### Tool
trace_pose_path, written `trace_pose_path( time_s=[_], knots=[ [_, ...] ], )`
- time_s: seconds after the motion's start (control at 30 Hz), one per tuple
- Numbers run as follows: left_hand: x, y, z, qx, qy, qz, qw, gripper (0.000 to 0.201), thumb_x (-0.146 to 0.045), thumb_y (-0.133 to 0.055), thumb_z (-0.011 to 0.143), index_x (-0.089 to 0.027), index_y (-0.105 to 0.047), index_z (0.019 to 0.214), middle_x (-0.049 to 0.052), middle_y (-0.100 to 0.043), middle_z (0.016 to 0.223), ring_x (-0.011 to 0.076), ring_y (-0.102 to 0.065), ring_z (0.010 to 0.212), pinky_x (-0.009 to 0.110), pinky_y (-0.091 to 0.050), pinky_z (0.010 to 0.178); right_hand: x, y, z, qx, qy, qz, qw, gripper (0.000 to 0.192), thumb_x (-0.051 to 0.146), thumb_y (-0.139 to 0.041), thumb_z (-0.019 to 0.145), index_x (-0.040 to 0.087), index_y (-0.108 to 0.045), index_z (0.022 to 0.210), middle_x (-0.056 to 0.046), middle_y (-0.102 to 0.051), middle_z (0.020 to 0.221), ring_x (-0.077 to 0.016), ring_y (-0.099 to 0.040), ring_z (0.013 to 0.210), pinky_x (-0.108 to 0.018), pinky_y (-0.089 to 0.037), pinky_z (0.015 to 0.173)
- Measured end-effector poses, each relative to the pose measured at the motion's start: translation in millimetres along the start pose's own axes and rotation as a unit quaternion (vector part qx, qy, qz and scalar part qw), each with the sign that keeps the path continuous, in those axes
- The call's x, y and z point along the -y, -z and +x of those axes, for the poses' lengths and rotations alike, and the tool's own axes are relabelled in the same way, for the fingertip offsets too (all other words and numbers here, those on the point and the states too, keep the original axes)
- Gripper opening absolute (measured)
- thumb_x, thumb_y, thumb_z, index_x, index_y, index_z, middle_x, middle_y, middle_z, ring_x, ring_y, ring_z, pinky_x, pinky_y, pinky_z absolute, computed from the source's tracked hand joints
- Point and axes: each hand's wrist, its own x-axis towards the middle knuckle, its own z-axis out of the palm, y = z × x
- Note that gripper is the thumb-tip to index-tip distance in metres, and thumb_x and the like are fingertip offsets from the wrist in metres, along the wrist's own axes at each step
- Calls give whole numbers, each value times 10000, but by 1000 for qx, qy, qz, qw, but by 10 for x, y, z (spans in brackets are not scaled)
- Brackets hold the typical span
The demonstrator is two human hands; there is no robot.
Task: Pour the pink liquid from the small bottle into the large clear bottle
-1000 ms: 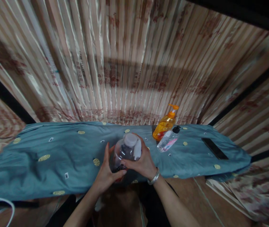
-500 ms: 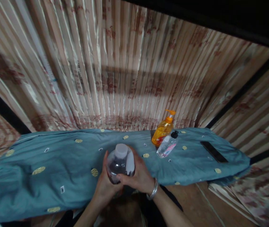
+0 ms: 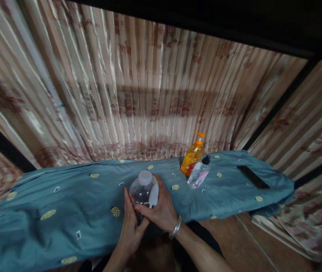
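A clear plastic bottle (image 3: pixel 141 189) with a white cap stands upright on the blue patterned cloth (image 3: pixel 64 204), just in front of me. My left hand (image 3: pixel 130 226) clasps its lower part from the left. My right hand (image 3: pixel 158 208), with a silver bangle at the wrist, wraps around the bottle's right side, fingers across the front. A white piece is pressed between the right hand and the bottle; what it is cannot be told.
An orange pump bottle (image 3: pixel 192 156) and a small clear bottle with a black cap (image 3: pixel 198 176) stand at the back right of the cloth. A black flat device (image 3: pixel 253 177) lies further right. A striped curtain (image 3: pixel 149 94) hangs behind.
The view has tilted up, so bottle and hands sit lower in frame. My left hand has slid down and closed around the bottle's lower part; the right hand keeps its hold.
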Motion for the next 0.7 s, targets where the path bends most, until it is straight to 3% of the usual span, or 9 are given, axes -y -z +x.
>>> trace_pose_path(
  time_s=[0.1,0.23,0.33,0.43,0.53,0.7],
  knots=[
    [-16,70,30,20,20,-23,999,1069,-579,-600,805,-145,-6,1580,233,-144,1673,331,-200,1549,512,-195,1234,6,73,30,3,-1,31,1000,842,342,-848,620,221,-474,1365,-102,-661,1273,-286,-655,1148,-446,-532,1021],
    [-2,162,130,12,42,-24,999,1137,-543,-753,676,-208,-137,1571,189,-275,1645,341,-283,1520,515,-226,1227,0,137,47,22,-3,84,996,785,393,-848,649,230,-496,1331,-79,-694,1214,-262,-680,1083,-409,-553,975],
    [-14,185,167,40,44,-84,995,1134,-473,-786,652,-206,-163,1561,187,-395,1586,323,-446,1432,482,-346,1179,-4,146,49,32,1,97,995,789,398,-854,647,228,-498,1330,-76,-698,1209,-262,-680,1079,-404,-554,971],
    [-53,163,162,59,58,-108,991,977,-423,-771,650,-165,-324,1480,177,-601,1395,304,-625,1243,457,-469,1078,-11,136,43,38,7,91,995,780,396,-845,656,227,-499,1335,-79,-691,1221,-265,-674,1084,-410,-547,983],
    [-89,130,151,45,56,-93,993,840,-418,-756,663,-170,-431,1397,138,-691,1247,290,-686,1122,450,-515,1012,-23,128,31,45,19,76,996,786,383,-826,690,218,-473,1374,-97,-672,1263,-273,-657,1132,-430,-522,1024],
    [-101,108,160,3,46,-63,997,869,-421,-746,666,-185,-396,1425,131,-688,1259,292,-687,1119,453,-505,1023,-39,116,-10,68,58,24,996,886,413,-786,747,197,-360,1494,-157,-540,1453,-312,-541,1325,-485,-432,1139]
  ],
)
